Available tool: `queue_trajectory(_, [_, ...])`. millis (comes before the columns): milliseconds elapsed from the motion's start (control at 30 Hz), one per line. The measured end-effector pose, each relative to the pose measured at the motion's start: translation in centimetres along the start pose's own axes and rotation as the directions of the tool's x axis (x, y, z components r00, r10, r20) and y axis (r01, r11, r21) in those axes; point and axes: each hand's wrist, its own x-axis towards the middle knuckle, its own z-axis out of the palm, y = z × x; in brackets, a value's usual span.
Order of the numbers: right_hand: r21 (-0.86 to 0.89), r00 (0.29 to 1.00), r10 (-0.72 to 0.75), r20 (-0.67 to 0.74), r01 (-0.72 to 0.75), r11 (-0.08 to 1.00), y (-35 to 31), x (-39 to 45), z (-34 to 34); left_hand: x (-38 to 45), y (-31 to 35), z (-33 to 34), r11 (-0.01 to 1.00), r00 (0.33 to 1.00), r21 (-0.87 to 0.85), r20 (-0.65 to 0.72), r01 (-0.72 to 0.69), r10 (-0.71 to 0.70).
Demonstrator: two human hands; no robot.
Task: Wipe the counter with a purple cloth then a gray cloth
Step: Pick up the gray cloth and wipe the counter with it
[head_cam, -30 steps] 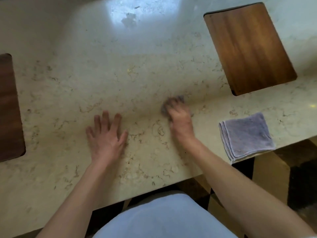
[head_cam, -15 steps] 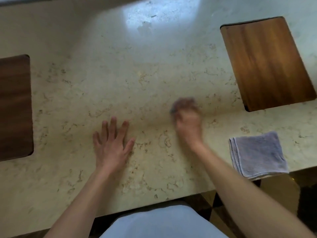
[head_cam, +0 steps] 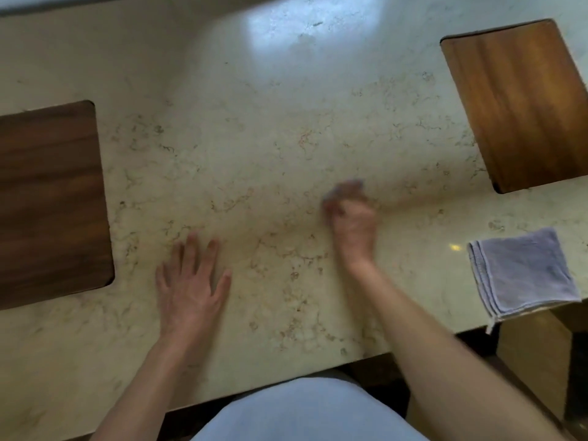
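My right hand [head_cam: 353, 224] presses a small bunched cloth [head_cam: 351, 184] onto the beige marbled counter [head_cam: 286, 122], near its middle. Only a dark greyish edge of that cloth shows past my fingers, and it is blurred. Flat on the counter to the left lies my left hand [head_cam: 191, 288], fingers spread and holding nothing. A folded purple cloth [head_cam: 525, 272] rests at the counter's front right edge, apart from both hands, with one corner hanging over.
A dark wooden board [head_cam: 47, 202] is set into the counter at the left. A lighter wooden board [head_cam: 521, 103] sits at the back right. The counter's front edge runs just above my white garment [head_cam: 311, 412]. Brown floor shows at the lower right.
My right hand has rubbed the cloth over a small patch near the counter's middle, blurring as it moves. My left hand stays flat in place. The view has tilted a little.
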Motion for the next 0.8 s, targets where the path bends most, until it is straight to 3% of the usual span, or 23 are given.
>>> queue_trajectory(67, [0.071, 0.965, -0.201, 0.167, 0.192, 0.979, -4.3, -6.4, 3.0, 0.2, -0.3, 0.1, 1.0, 1.0, -0.007, -0.003, -0.018, 0.018])
queue_trajectory(167, [0.16, 0.811, -0.509, 0.29, 0.483, 0.861, -4.5, -10.3, 2.4, 0.1, -1.0, 0.0, 0.999, 0.999, -0.001, -0.002, -0.038, 0.038])
queue_trajectory(200, [0.153, 0.813, -0.511, 0.277, 0.488, 0.859, -3.3, -9.0, 0.9, 0.0, -1.4, 0.1, 0.999, 0.999, 0.004, 0.003, -0.049, 0.049])
queue_trajectory(233, [0.086, 0.878, -0.412, 0.243, 0.403, 0.911, -1.6, -7.0, -0.9, -0.1, -1.8, 0.1, 0.998, 0.998, 0.006, 0.005, -0.067, 0.067])
queue_trajectory(300, [-0.242, 0.992, -0.128, 0.018, 0.129, 0.962, 2.1, -1.1, -4.4, -0.7, -2.6, 0.1, 0.996, 0.996, 0.004, -0.014, -0.086, 0.086])
queue_trajectory(333, [-0.313, 0.998, 0.009, -0.057, -0.026, 0.949, 3.5, 1.5, -5.5, -0.9, -3.0, 0.1, 0.997, 0.996, 0.008, -0.033, -0.077, 0.077])
queue_trajectory(367, [-0.234, 0.99, 0.1, -0.101, -0.121, 0.965, 4.2, 3.2, -5.6, -1.1, -3.4, 0.1, 0.998, 0.997, 0.01, -0.045, -0.061, 0.061])
queue_trajectory(400, [-0.224, 0.986, 0.092, -0.138, -0.121, 0.967, 3.7, 3.9, -4.7, -1.2, -3.8, 0.2, 0.999, 0.998, 0.01, -0.043, -0.046, 0.047])
queue_trajectory(500, [-0.099, 1.0, -0.012, -0.012, 0.011, 0.995, -4.0, -1.0, 2.7, -1.4, -4.8, 0.6, 0.998, 0.998, -0.004, -0.025, -0.055, 0.055])
queue_trajectory(567, [0.032, 0.962, -0.259, 0.09, 0.257, 0.966, -10.2, -7.3, 7.6, -1.3, -5.1, 0.4, 0.995, 0.996, -0.057, -0.048, -0.079, 0.077])
queue_trajectory(633, [0.128, 0.836, -0.499, 0.228, 0.483, 0.866, -13.3, -13.3, 10.0, -1.7, -6.2, -0.2, 0.988, 0.99, -0.133, -0.13, -0.076, 0.059])
queue_trajectory(700, [0.222, 0.691, -0.643, 0.33, 0.605, 0.765, -12.1, -15.4, 8.9, -2.5, -8.3, -0.7, 0.985, 0.984, -0.169, -0.178, -0.026, -0.004])
queue_trajectory(733, [0.233, 0.679, -0.657, 0.328, 0.616, 0.753, -10.5, -14.6, 7.7, -2.9, -9.5, -0.7, 0.988, 0.987, -0.155, -0.161, -0.005, -0.02])
queue_trajectory(800, [0.126, 0.778, -0.532, 0.333, 0.523, 0.843, -6.9, -10.8, 5.2, -3.6, -11.1, -0.3, 0.996, 0.993, -0.083, -0.116, -0.026, 0.016])
